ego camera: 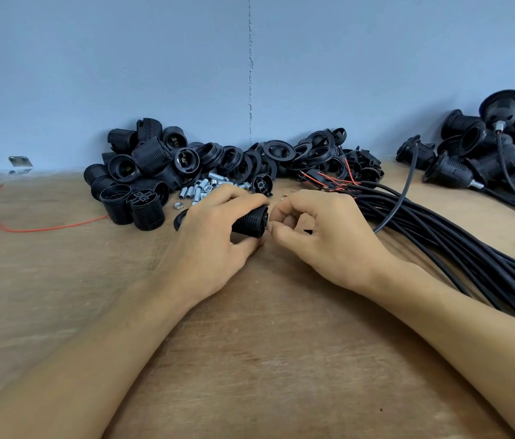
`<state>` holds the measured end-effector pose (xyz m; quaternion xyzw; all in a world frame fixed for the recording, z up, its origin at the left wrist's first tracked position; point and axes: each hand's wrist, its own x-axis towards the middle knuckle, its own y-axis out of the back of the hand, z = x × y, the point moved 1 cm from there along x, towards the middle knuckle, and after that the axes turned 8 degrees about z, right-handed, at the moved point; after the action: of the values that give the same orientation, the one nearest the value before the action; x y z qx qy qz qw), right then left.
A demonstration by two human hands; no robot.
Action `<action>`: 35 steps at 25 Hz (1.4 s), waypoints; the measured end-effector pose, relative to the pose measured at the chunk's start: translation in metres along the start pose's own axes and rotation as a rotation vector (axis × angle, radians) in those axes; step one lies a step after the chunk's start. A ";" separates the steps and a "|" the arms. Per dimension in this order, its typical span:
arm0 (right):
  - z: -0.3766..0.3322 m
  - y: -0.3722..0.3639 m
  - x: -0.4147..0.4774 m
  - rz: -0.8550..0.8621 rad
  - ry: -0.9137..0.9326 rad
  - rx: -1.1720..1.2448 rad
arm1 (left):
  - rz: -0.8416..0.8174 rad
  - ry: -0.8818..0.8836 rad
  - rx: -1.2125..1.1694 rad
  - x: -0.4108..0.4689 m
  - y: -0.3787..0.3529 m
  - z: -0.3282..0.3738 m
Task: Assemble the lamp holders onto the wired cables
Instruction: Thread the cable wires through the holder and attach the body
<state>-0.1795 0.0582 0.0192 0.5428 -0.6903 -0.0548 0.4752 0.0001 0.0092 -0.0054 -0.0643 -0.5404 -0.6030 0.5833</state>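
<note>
Left hand (215,229) wraps round a black ribbed holder (250,222), lying on its side just above the table (265,359) at centre. Right hand (322,236) meets it at the holder's open end, thumb and forefinger pinched tight on something too small to make out. A cable (398,201) arcs up behind that hand. To the right, a bundle (459,248) of black cables fans across the wood. Behind the hands: a pile (136,172) of holders, rings (281,156), and metal tubes (199,190). Far right, finished holders (487,147) on cables.

wooden table (265,359) | blue wall (123,74) | metal bracket (20,161) at wall base
</note>
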 end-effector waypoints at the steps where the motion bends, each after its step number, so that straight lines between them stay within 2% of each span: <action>1: 0.000 -0.001 0.000 -0.002 0.009 -0.006 | 0.003 -0.002 -0.001 0.000 0.000 0.000; 14: 0.006 -0.002 0.001 -0.009 0.164 -0.115 | 0.006 -0.006 0.005 0.000 0.000 0.003; 24: 0.006 -0.003 0.000 -0.012 0.130 -0.057 | -0.025 -0.002 -0.010 0.002 0.001 0.004; 29: 0.007 -0.003 -0.001 0.014 0.065 -0.003 | -0.009 0.087 -0.061 0.001 0.001 0.004; 35: 0.003 -0.002 -0.001 0.034 0.068 0.033 | -0.014 0.110 -0.062 0.000 0.001 0.004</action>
<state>-0.1803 0.0568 0.0150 0.5406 -0.6835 -0.0168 0.4903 -0.0016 0.0119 -0.0029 -0.0453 -0.4892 -0.6262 0.6054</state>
